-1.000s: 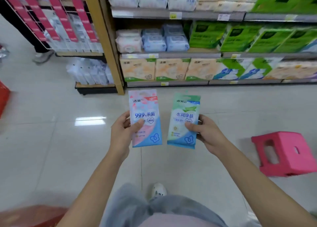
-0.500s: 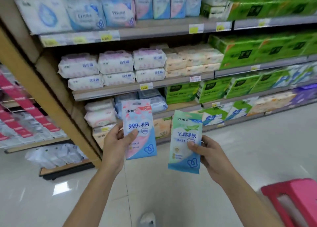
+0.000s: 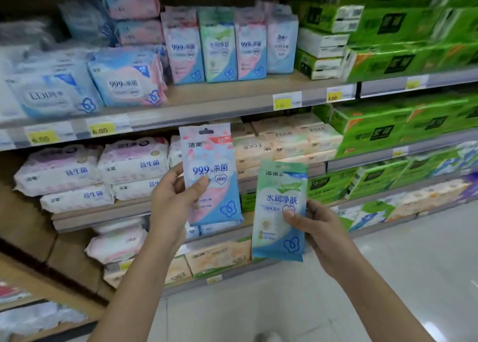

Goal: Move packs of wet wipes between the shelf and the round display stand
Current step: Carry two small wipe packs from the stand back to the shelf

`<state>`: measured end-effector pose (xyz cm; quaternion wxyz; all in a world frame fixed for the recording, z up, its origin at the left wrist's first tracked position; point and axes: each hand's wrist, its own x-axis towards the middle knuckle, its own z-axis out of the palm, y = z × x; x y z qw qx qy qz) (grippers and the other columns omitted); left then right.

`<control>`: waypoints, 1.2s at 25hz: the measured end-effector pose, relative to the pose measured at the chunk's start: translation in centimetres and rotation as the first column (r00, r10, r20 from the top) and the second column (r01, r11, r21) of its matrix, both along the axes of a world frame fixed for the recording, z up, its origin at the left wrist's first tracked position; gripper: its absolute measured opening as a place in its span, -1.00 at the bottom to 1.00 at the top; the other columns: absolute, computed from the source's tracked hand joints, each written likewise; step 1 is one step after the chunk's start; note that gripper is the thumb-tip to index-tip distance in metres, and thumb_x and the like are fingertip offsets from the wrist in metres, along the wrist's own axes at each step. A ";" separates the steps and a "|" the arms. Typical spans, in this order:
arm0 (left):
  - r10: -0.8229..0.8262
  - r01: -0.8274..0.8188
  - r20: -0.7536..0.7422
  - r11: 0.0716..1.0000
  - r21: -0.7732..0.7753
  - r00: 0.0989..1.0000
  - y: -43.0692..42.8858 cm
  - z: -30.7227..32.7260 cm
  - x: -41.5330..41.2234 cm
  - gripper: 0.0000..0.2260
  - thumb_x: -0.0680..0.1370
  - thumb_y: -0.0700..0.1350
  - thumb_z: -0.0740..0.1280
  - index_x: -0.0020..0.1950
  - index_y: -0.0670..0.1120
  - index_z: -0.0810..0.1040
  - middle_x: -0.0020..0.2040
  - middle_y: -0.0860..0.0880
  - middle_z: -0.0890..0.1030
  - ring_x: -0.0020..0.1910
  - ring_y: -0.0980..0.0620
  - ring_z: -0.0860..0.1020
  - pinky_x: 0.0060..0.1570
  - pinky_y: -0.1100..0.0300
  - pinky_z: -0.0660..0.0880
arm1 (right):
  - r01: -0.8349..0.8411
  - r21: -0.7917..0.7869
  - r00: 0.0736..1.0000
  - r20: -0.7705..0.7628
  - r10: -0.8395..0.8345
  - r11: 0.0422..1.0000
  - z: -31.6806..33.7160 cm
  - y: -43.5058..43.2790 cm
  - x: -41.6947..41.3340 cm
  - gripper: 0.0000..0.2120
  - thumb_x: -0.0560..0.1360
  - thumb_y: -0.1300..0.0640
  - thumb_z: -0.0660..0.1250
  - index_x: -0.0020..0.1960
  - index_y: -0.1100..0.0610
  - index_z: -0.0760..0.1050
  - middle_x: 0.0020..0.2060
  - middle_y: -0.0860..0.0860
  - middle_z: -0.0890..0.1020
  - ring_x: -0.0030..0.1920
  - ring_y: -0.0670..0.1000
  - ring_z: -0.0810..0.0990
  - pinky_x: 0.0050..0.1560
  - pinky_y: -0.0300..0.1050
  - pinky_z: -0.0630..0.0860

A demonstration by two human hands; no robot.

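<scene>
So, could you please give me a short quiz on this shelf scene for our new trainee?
1. True or false: the left hand holds the flat green-and-blue plastic wipes pack.
2. Where do the matching small packs stand upright in a row? A) on the upper beige shelf board; B) on the floor; C) on a pink stool.
3. Which held pack is higher in view: that green one, or the flat pink-and-blue plastic wipes pack?
Key: 1 false, the right hand holds it; 2 A; 3 the pink-and-blue pack.
</scene>
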<state>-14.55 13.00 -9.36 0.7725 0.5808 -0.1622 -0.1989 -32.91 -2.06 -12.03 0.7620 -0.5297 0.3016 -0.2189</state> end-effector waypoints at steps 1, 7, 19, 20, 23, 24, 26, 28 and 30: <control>0.021 -0.021 0.004 1.000 -0.015 1.000 -1.5 0.5 0.7 -0.72 0.45 -0.35 0.34 0.10 -0.07 0.53 -0.19 0.10 0.72 -0.20 0.14 0.68 -0.30 0.25 0.60 | -0.023 -0.025 1.000 0.008 0.023 0.999 1.0 -2.1 1.4 -0.63 0.28 0.22 0.43 0.08 0.27 0.53 -0.06 0.12 0.71 -0.13 0.05 0.70 -0.26 -0.18 0.60; 0.109 -0.097 0.085 0.987 -0.131 0.990 -8.4 5.1 5.3 -0.67 0.39 -0.27 0.38 0.15 -0.12 0.53 -0.09 0.04 0.72 -0.09 0.08 0.66 -0.18 0.25 0.58 | -0.083 -0.185 0.988 0.115 0.105 0.979 8.2 -11.8 9.7 -0.59 0.27 0.18 0.42 0.10 0.24 0.53 -0.07 0.04 0.72 -0.07 0.03 0.69 -0.09 -0.12 0.64; 0.231 -0.195 0.144 0.955 -0.225 0.962 -10.1 8.6 15.4 -0.68 0.36 -0.22 0.33 0.12 -0.09 0.55 -0.07 0.05 0.71 -0.08 0.08 0.67 -0.15 0.20 0.61 | -0.021 -0.500 0.976 0.175 0.125 0.866 14.5 -18.8 31.0 -0.75 0.41 0.35 0.41 0.07 0.26 0.49 -0.01 0.15 0.66 -0.15 -0.04 0.66 -0.15 -0.21 0.64; 0.229 -0.193 0.142 0.954 -0.230 0.963 -10.1 8.7 15.8 -0.68 0.37 -0.23 0.33 0.11 -0.09 0.55 -0.08 0.05 0.71 -0.09 0.08 0.67 -0.17 0.20 0.61 | -0.009 -0.535 0.980 0.164 0.114 0.845 14.0 -18.8 32.0 -0.74 0.40 0.35 0.42 0.07 0.26 0.50 -0.01 0.16 0.65 -0.16 -0.06 0.64 -0.15 -0.23 0.64; 0.249 -0.211 0.179 0.955 -0.210 0.952 -10.2 8.6 16.3 -0.67 0.35 -0.22 0.33 0.12 -0.07 0.55 -0.07 0.06 0.71 -0.07 0.08 0.67 -0.14 0.21 0.61 | 0.041 -0.642 0.992 0.116 0.045 0.766 12.4 -18.5 33.5 -0.72 0.38 0.28 0.47 0.07 0.25 0.54 -0.12 0.02 0.67 -0.19 -0.09 0.65 -0.13 -0.18 0.63; 0.260 -0.221 0.199 0.954 -0.202 0.945 -10.4 8.6 16.3 -0.66 0.35 -0.21 0.34 0.12 -0.06 0.55 -0.06 0.07 0.71 -0.06 0.09 0.66 -0.11 0.21 0.61 | 0.075 -0.699 0.995 0.103 -0.003 0.712 11.9 -18.5 33.6 -0.73 0.37 0.22 0.49 0.05 0.22 0.55 -0.16 -0.03 0.66 -0.17 -0.05 0.65 -0.12 -0.11 0.61; 0.272 -0.231 0.216 0.953 -0.197 0.938 -11.1 8.5 16.3 -0.65 0.35 -0.20 0.34 0.13 -0.05 0.54 -0.06 0.08 0.71 -0.05 0.10 0.66 -0.08 0.21 0.60 | 0.150 -0.835 0.986 0.088 -0.142 0.529 11.4 -18.2 33.5 -0.71 0.34 0.11 0.51 0.01 0.16 0.55 -0.20 -0.08 0.58 -0.16 -0.03 0.57 -0.10 -0.05 0.53; 0.282 -0.241 0.234 0.952 -0.189 0.931 -12.0 8.2 16.2 -0.65 0.35 -0.20 0.35 0.13 -0.04 0.53 -0.06 0.11 0.70 -0.03 0.12 0.65 -0.04 0.18 0.59 | 0.169 -0.903 0.966 0.073 -0.247 0.394 11.4 -18.0 33.3 -0.52 0.29 0.02 0.53 0.12 0.13 0.47 -0.10 -0.03 0.53 -0.05 0.03 0.53 -0.03 0.01 0.51; 0.294 -0.260 0.280 0.954 -0.152 0.914 -13.0 8.2 16.5 -0.65 0.38 -0.24 0.38 0.15 -0.04 0.52 -0.03 0.11 0.70 0.00 0.12 0.64 0.00 0.17 0.58 | 0.200 -0.907 0.961 0.108 -0.254 0.370 12.0 -17.7 32.7 -0.42 0.32 0.06 0.52 0.24 0.12 0.35 -0.01 -0.02 0.47 0.01 0.04 0.51 0.00 0.02 0.51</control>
